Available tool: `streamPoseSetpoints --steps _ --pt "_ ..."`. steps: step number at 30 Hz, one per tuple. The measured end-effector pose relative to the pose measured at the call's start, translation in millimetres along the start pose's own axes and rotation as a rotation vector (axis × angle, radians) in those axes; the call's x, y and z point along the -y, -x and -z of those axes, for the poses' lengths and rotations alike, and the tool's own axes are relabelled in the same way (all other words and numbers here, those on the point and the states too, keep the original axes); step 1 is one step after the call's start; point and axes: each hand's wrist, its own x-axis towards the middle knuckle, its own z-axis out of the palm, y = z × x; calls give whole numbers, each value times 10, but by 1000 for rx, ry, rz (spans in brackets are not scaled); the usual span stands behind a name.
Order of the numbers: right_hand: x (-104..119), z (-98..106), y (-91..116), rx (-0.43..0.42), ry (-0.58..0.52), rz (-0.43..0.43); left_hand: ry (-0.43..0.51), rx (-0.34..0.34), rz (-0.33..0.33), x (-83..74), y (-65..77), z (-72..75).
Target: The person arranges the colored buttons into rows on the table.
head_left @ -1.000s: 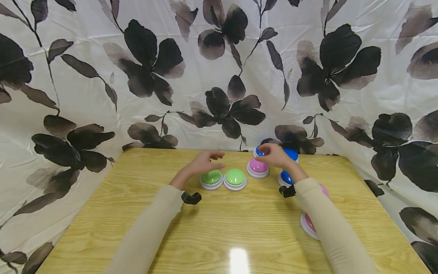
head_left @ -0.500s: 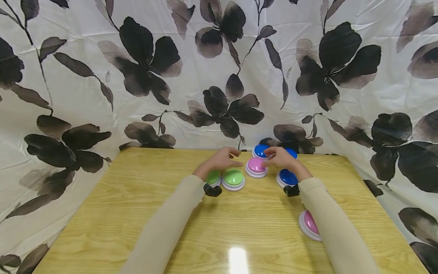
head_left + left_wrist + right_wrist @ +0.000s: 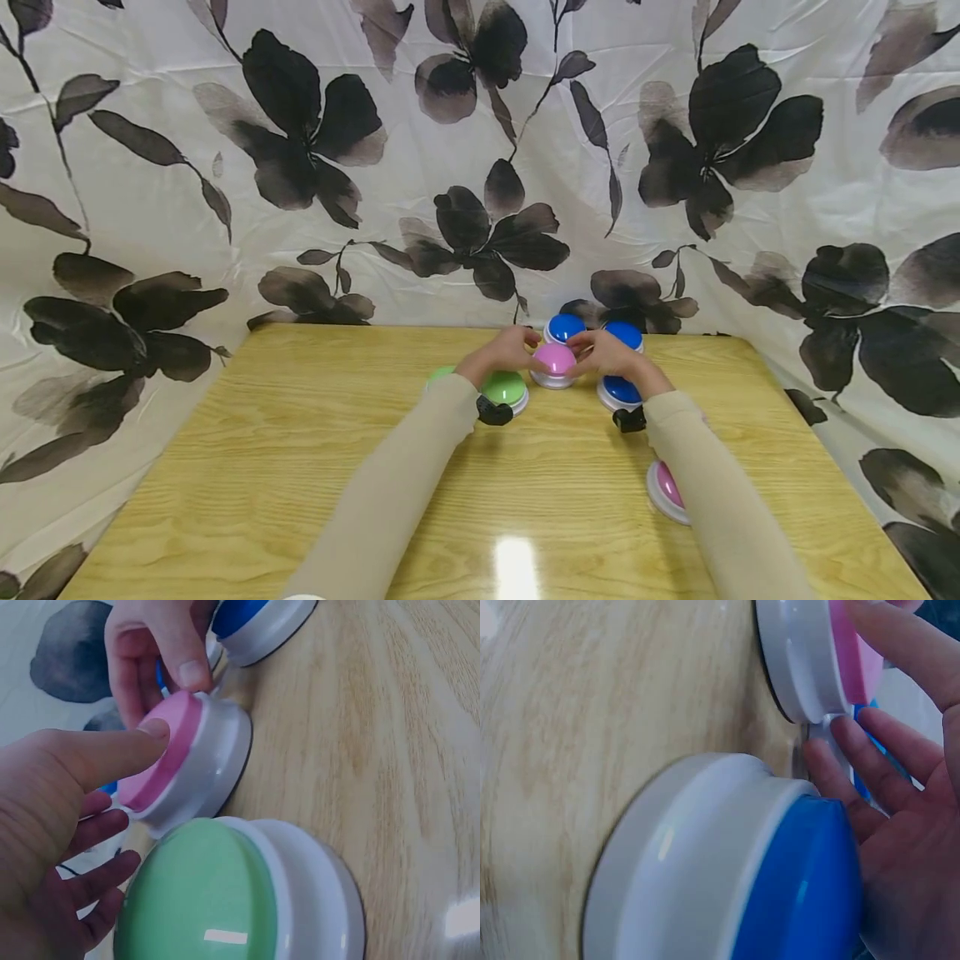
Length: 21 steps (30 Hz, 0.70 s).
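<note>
A pink dome push button (image 3: 554,360) with a white base sits on the wooden table between both hands. My left hand (image 3: 504,350) is at its left side, thumb over the pink dome in the left wrist view and the other fingers loosely spread. My right hand (image 3: 611,356) is at its right side, thumb at the dome's edge and fingers relaxed. Whether either hand presses on it cannot be told. A green button (image 3: 199,900) lies below my left hand. A blue button (image 3: 806,885) lies beside my right palm.
Two more blue buttons, one at the back (image 3: 566,327) and one right of it (image 3: 624,334), stand near the table's far edge. A second green button (image 3: 438,376) is mostly behind the left sleeve. Another pink button (image 3: 666,487) is partly under the right forearm. A floral cloth (image 3: 465,150) hangs behind.
My left hand has moved right from above the green buttons to the pink button's left side. The right hand has come down to its right side.
</note>
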Motion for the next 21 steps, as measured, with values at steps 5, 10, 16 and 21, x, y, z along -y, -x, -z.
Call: streamPoseSetpoints --steps 5,10,16,21 --pt "-22 -27 -26 16 38 2 -3 27 6 -10 -11 -41" --pt "1 -48 -22 18 67 11 18 10 4 15 0 -79" --pt "-32 -91 -36 14 101 15 29 -12 -23 112 -28 -149" --pt "-52 -82 -64 -14 118 11 54 -10 -25 104 -41 -143"
